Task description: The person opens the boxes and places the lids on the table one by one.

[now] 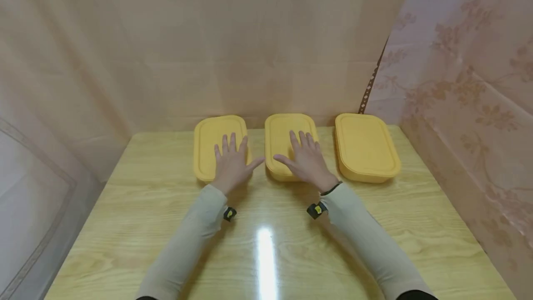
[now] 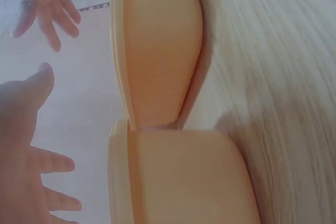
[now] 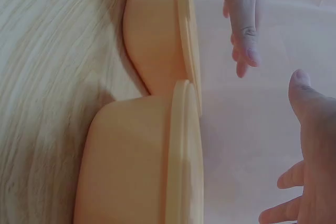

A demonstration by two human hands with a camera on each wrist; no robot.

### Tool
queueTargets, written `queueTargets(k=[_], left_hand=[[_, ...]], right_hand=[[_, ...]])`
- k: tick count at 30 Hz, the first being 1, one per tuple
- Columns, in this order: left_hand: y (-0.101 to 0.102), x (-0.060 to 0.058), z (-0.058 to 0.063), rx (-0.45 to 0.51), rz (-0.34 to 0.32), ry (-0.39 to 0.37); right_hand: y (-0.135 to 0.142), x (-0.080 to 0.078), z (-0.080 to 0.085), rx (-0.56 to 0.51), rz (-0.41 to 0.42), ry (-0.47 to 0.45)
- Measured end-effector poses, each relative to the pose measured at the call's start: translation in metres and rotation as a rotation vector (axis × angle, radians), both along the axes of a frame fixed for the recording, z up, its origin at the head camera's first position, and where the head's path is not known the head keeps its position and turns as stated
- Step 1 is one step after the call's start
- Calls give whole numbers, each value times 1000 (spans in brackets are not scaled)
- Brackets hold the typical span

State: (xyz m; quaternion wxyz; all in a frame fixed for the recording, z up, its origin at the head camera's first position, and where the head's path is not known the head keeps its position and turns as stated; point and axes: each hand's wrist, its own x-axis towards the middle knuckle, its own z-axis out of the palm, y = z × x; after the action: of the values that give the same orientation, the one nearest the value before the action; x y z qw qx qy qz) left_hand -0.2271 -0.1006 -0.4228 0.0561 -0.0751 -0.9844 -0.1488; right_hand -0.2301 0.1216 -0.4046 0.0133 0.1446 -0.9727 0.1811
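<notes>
Left hand: held palm down, fingers spread wide over the left box, centre of frame; nothing gripped. A gap above the lid is seen in the left wrist view.
Right hand: held likewise over the middle box; nothing gripped.
Right box: placed right of centre, no hand over it.
Box spacing: lids up, set apart in a row along the table's far edge; judged to leave finger room between.
Backdrop: far reach limited by a beige curtain; patterned cloth hung at right of frame.
Obstruction: two lids partly hidden by the hands.
</notes>
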Motion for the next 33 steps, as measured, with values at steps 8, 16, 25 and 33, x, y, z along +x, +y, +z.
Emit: queueTargets(k=[8,16,25,33], left_hand=[[-12,-2,3,48,55,-45],[-24,0,8,91,88,-61],[-43,-3,8,117,121,-62],[-57,-2,6,128,145,-83]], right_hand=[[-14,0,2,-34,33,-2],[-28,-3,5,-54,63,-19],[-45,-11,10,-56,89,-34],[-57,-13,9,-67,97,-84]])
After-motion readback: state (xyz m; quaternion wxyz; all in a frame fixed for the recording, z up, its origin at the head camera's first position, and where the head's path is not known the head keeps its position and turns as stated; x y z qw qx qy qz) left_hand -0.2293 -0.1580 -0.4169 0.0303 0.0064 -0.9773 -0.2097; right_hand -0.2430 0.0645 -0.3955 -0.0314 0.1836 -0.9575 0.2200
